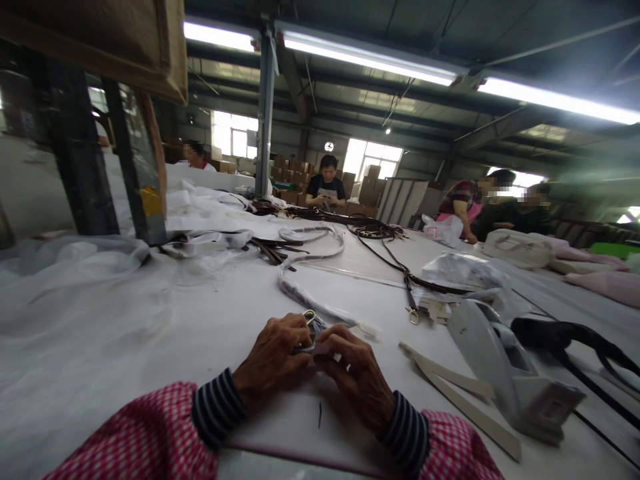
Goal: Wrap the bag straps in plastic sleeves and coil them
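My left hand (277,353) is closed round the end of a plastic-wrapped strap, with a gold metal clasp (310,316) showing above its fingers. Close beside it, my right hand (355,373) has its fingers bent and pinched on a small pale piece at the same spot; that piece is blurred. A long strap in clear wrap (293,287) curves away over the white table (225,327) beyond my hands. Below them on the table lies a short dark sliver (320,415).
To the right stand a grey tape dispenser (500,360), pale flat strips (465,407) and a black strap (565,333). Dark brown straps (375,227) pile up farther back. White wrapping (75,273) covers the left, beside metal posts. Several people are at the far tables.
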The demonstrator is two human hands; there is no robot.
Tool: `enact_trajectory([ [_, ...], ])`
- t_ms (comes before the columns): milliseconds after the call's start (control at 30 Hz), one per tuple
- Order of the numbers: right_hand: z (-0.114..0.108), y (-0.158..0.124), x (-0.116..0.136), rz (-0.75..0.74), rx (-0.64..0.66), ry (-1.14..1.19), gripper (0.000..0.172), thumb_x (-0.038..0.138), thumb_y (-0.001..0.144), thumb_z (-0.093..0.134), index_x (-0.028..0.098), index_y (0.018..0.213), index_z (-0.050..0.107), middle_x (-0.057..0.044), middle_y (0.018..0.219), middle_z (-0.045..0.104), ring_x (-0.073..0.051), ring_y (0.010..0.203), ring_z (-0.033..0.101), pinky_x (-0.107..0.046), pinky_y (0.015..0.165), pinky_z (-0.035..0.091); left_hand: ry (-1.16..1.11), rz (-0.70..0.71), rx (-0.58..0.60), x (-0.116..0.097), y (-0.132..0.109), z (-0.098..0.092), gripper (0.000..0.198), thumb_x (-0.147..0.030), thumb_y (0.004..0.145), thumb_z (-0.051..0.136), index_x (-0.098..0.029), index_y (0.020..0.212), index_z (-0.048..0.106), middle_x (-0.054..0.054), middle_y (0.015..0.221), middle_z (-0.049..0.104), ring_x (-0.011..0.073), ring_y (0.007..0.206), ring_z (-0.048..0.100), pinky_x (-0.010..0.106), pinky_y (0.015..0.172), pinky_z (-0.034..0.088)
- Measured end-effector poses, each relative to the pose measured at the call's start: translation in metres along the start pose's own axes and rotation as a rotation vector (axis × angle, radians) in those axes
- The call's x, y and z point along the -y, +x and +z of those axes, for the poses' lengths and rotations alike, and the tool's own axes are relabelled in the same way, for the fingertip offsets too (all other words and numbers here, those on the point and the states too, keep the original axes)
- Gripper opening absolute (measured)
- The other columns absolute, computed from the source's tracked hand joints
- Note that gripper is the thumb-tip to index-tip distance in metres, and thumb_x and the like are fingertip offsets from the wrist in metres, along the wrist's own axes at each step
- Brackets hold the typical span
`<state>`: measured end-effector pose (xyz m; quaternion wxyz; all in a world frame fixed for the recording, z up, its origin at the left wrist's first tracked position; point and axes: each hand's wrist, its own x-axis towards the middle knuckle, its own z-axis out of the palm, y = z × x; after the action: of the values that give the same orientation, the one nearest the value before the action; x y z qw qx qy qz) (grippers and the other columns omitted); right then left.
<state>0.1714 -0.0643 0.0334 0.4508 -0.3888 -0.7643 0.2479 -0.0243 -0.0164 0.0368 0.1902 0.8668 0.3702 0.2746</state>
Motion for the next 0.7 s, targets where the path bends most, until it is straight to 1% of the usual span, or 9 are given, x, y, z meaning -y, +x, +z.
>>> enact_trajectory([
  [67,0.000,0.000,-0.002,0.018,-0.027,-0.003,0.011,0.014,0.093,0.063,0.019,0.086,0.069,-0.002,0.102,0.065,-0.014,0.079,0.059,-0.026,0.071,0.043,-0.013,0.003,0.017,0.000,0.001,-0.002,0.004,-0.015,0.083,0.071,-0.019,0.081,0.072,0.003,0.101,0.070,0.0235,0.103,0.063,0.034,0.087,0.040],
  [100,0.000,0.001,-0.003,0.027,-0.031,-0.007,0.010,0.014,0.093,0.063,0.019,0.086,0.069,-0.002,0.099,0.064,-0.014,0.078,0.059,-0.027,0.070,0.043,-0.016,0.015,0.025,0.000,0.001,-0.002,0.004,-0.016,0.082,0.072,-0.019,0.080,0.072,0.003,0.099,0.070,0.0235,0.103,0.063,0.033,0.086,0.041],
  [200,0.001,0.001,-0.005,0.060,-0.018,-0.043,0.011,0.011,0.090,0.065,0.018,0.082,0.068,0.000,0.084,0.059,-0.015,0.073,0.056,-0.027,0.066,0.039,-0.012,0.066,0.028,-0.002,0.000,-0.003,0.010,-0.025,0.086,0.072,-0.020,0.078,0.072,0.003,0.095,0.070,0.0228,0.098,0.063,0.033,0.084,0.041],
  [267,0.002,0.001,-0.006,0.069,-0.012,-0.084,0.012,0.012,0.090,0.065,0.018,0.079,0.066,0.001,0.078,0.056,-0.015,0.070,0.054,-0.027,0.064,0.037,-0.006,0.089,0.014,-0.003,-0.001,-0.003,0.012,-0.031,0.088,0.070,-0.021,0.081,0.073,0.003,0.097,0.071,0.0232,0.098,0.063,0.033,0.086,0.042],
  [367,0.006,-0.001,-0.003,0.047,-0.014,-0.122,0.015,0.015,0.094,0.062,0.018,0.079,0.064,0.000,0.079,0.055,-0.015,0.069,0.053,-0.028,0.064,0.036,0.002,0.080,0.015,-0.006,-0.004,-0.005,0.010,-0.030,0.089,0.067,-0.024,0.087,0.075,0.003,0.103,0.071,0.0247,0.103,0.063,0.034,0.088,0.043],
  [500,0.010,-0.005,0.001,-0.047,-0.017,-0.157,0.018,0.018,0.100,0.052,0.020,0.085,0.061,-0.003,0.088,0.060,-0.017,0.079,0.057,-0.029,0.071,0.039,0.008,0.001,0.042,-0.010,-0.004,-0.006,0.007,-0.020,0.084,0.068,-0.022,0.086,0.074,0.003,0.106,0.071,0.0256,0.107,0.063,0.036,0.089,0.040],
  [600,0.011,-0.006,0.002,-0.065,0.011,-0.222,0.014,0.015,0.098,0.052,0.020,0.085,0.057,-0.002,0.086,0.059,-0.016,0.075,0.055,-0.028,0.069,0.036,0.004,-0.002,0.055,-0.010,-0.002,-0.005,0.010,-0.016,0.081,0.068,-0.021,0.087,0.074,0.003,0.108,0.071,0.0253,0.108,0.063,0.036,0.089,0.038],
  [700,0.011,-0.005,0.004,-0.056,0.026,-0.271,0.014,0.012,0.095,0.054,0.021,0.084,0.052,-0.001,0.085,0.058,-0.016,0.072,0.054,-0.028,0.066,0.034,-0.010,0.022,0.045,-0.009,-0.001,-0.005,0.005,-0.019,0.082,0.070,-0.021,0.085,0.073,0.003,0.105,0.071,0.0253,0.106,0.063,0.035,0.087,0.038],
])
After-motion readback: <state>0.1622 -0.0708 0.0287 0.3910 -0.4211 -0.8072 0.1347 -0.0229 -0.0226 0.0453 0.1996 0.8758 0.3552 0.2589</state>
